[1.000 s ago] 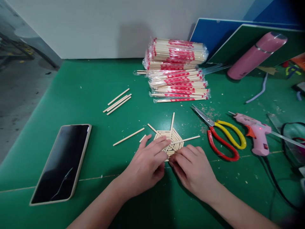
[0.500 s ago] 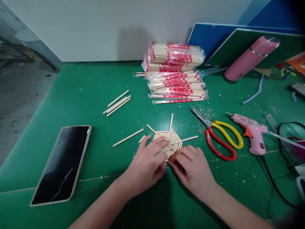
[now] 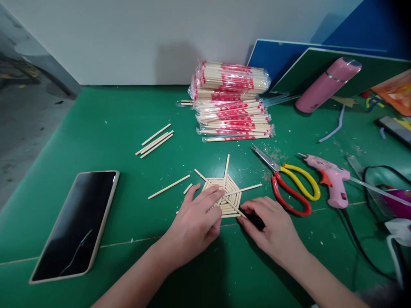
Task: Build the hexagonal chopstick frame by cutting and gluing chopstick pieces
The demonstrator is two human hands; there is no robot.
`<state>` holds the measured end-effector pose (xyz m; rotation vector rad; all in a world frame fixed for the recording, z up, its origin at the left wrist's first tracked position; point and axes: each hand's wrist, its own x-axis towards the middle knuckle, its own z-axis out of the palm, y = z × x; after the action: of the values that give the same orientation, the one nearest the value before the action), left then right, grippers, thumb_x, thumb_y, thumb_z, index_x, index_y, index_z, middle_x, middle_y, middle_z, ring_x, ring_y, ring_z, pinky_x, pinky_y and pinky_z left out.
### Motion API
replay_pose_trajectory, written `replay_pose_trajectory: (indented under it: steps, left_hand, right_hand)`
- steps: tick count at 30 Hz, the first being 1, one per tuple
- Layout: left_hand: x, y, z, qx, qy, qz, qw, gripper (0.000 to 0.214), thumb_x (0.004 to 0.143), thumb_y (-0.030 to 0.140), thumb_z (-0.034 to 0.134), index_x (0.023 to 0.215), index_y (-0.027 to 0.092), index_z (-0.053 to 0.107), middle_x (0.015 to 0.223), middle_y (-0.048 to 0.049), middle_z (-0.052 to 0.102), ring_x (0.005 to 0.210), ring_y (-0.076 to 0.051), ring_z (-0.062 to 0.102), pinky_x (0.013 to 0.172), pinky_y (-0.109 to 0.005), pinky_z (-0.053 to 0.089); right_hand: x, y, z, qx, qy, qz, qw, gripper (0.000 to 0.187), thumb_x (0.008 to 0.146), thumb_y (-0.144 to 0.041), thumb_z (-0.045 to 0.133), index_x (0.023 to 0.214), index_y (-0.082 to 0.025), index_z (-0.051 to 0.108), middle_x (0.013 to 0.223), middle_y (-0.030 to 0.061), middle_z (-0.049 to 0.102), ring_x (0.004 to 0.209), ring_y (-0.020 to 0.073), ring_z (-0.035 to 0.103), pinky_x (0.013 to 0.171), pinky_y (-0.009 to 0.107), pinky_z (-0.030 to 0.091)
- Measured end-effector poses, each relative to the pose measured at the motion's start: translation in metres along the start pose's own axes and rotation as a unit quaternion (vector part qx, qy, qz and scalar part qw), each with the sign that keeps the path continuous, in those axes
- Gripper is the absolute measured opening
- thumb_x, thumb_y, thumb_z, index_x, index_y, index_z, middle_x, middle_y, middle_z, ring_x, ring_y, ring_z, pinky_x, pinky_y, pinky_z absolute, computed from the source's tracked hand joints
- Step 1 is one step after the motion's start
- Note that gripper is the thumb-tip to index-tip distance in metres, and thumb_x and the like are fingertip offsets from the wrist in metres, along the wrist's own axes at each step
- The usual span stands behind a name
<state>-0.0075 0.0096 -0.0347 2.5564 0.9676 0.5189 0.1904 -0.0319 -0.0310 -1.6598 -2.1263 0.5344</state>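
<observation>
A web-like piece of wooden chopsticks [image 3: 233,209] lies flat on the green table, with short sticks laid in angular rings around crossing spokes. Spoke ends stick out past the rings at the top, right and lower right. My left hand [image 3: 199,214] rests on the left part of the piece, fingers stretched out over its middle and hiding some of it. By the lower right corner is my right hand [image 3: 269,222], its thumb and index finger apart on either side of a spoke's end. A short cut stick [image 3: 188,188] and a longer loose stick [image 3: 169,187] lie left of the piece.
Several loose sticks [image 3: 154,142] lie farther left, near a phone [image 3: 75,226]. Wrapped chopstick packs [image 3: 236,115] are piled at the back. Rightward are scissors [image 3: 293,188], a pink glue gun [image 3: 335,175] with its cord, and a pink bottle [image 3: 327,85] against boards.
My right hand has shifted right along the lower edge to the corner, and its finger and thumb have parted. The left hand stays on the piece. The view has shifted slightly.
</observation>
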Motion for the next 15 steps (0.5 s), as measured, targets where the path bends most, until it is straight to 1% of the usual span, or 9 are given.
replay_pose_trajectory:
  steps: [6, 12, 15]
  left_hand:
    - [-0.0004, -0.0011, 0.0006, 0.004, -0.011, -0.006, 1.000, 0.015, 0.077, 0.012, 0.043, 0.073, 0.018, 0.056, 0.120, -0.0058, 0.053, 0.117, -0.021, 0.039, 0.099, -0.048, 0.019]
    - [0.0000, -0.0005, -0.0006, 0.001, -0.022, -0.009, 1.000, 0.014, 0.077, 0.014, 0.044, 0.070, 0.018, 0.055, 0.121, -0.0045, 0.052, 0.117, -0.020, 0.039, 0.100, -0.047, 0.019]
    - [0.0002, 0.0002, -0.0006, 0.001, -0.020, -0.011, 1.000, 0.013, 0.077, 0.014, 0.044, 0.069, 0.018, 0.054, 0.120, -0.0044, 0.052, 0.117, -0.020, 0.039, 0.100, -0.047, 0.018]
  right_hand:
    - [0.0002, -0.0001, 0.0008, 0.003, 0.004, -0.041, 0.999, 0.013, 0.080, -0.023, 0.050, 0.086, -0.020, 0.061, 0.075, 0.0029, 0.059, 0.070, 0.0153, 0.050, 0.063, 0.029, 0.038]
    - [0.0037, -0.0001, -0.0025, -0.002, -0.008, -0.065, 0.998, 0.015, 0.081, -0.022, 0.049, 0.085, -0.018, 0.062, 0.070, 0.0035, 0.058, 0.066, 0.0147, 0.049, 0.061, 0.029, 0.038]
    - [0.0045, -0.0001, -0.0026, 0.002, -0.009, -0.066, 0.998, 0.014, 0.080, -0.021, 0.049, 0.084, -0.018, 0.062, 0.070, 0.0031, 0.058, 0.067, 0.0146, 0.049, 0.061, 0.029, 0.038]
